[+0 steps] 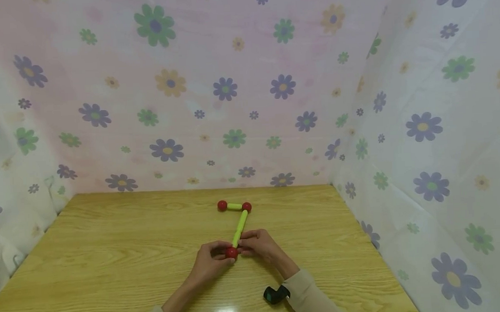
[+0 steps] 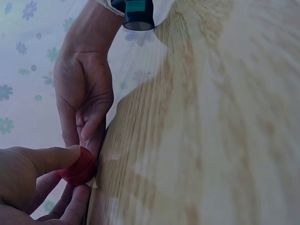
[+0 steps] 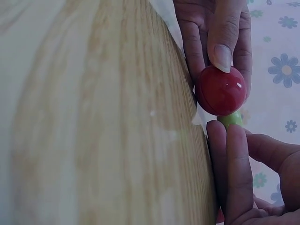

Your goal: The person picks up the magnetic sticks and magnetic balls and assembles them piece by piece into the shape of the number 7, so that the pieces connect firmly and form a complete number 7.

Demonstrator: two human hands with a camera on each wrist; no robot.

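My left hand (image 1: 210,262) holds a glossy red ball (image 1: 232,253) between thumb and fingers, close over the wooden table. In the right wrist view that ball (image 3: 221,90) has the left thumb on it, and a short bit of yellow-green rod (image 3: 230,119) shows beside it. My right hand (image 1: 260,245) pinches this yellow-green rod (image 1: 240,227) near the ball, its fingertips partly hiding it. The rod runs away to a second red ball (image 1: 246,207). From there a shorter yellow-green rod (image 1: 234,206) leads left to a third red ball (image 1: 222,205).
The wood-grain table (image 1: 112,255) spreads out on both sides of the hands. Flower-printed sheets hang behind it (image 1: 198,130) and along its sides. A black wrist camera (image 1: 276,294) sits at the right sleeve.
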